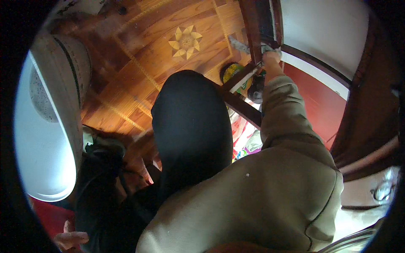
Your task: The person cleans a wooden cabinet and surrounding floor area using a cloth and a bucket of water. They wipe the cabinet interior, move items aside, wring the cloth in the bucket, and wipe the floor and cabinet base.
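My right hand [271, 58], at the end of an olive sleeve [281, 104], reaches to the upper right and grips a grey cloth [241, 46]. The cloth lies against a dark wooden furniture frame [254, 34] and passes behind one of its uprights. Just below the hand, more bars [243, 112] of the frame meet at a corner. At the lower left, my left hand [71, 238] is partly cut off by the picture's rim. Its thumb stands apart from the fingers beside a red surface [52, 216], and nothing shows in its grasp.
My black-trousered knee [191, 123] is raised over a wooden floor [139, 53] with a flower inlay [185, 42]. A yellow-green round container [232, 71] and colourful packages [243, 136] lie by the frame. A large pale curved object [47, 151] stands left; a red panel [316, 98] is right.
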Demonstrator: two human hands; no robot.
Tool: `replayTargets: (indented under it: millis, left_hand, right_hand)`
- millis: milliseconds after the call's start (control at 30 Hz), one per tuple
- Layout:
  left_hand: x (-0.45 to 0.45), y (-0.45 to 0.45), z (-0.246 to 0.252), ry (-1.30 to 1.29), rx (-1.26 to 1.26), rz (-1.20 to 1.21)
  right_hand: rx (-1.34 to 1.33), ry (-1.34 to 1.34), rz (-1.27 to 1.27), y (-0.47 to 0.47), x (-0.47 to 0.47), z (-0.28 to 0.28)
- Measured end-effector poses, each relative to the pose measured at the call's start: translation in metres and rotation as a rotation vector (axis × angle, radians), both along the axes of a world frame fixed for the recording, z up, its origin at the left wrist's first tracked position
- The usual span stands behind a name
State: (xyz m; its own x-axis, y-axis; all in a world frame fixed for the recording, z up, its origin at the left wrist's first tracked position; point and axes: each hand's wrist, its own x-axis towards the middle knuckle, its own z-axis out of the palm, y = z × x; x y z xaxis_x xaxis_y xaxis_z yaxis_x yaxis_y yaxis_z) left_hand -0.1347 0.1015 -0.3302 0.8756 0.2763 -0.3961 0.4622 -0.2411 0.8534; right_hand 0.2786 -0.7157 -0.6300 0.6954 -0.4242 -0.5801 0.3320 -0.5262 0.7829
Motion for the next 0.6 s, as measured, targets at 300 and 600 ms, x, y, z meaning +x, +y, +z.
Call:
replayTargets:
  millis: [300, 600]
  left_hand:
    - [0.017, -0.003, 0.015, -0.102, -0.071, -0.072]
    - [0.041, -0.011, 0.029, -0.187, -0.105, -0.178]
  right_hand:
    - [0.305, -0.849, -0.485, 0.112, -0.052, 0.014]
    - [0.383, -0.579, -0.565, 0.189, -0.137, 0.042]
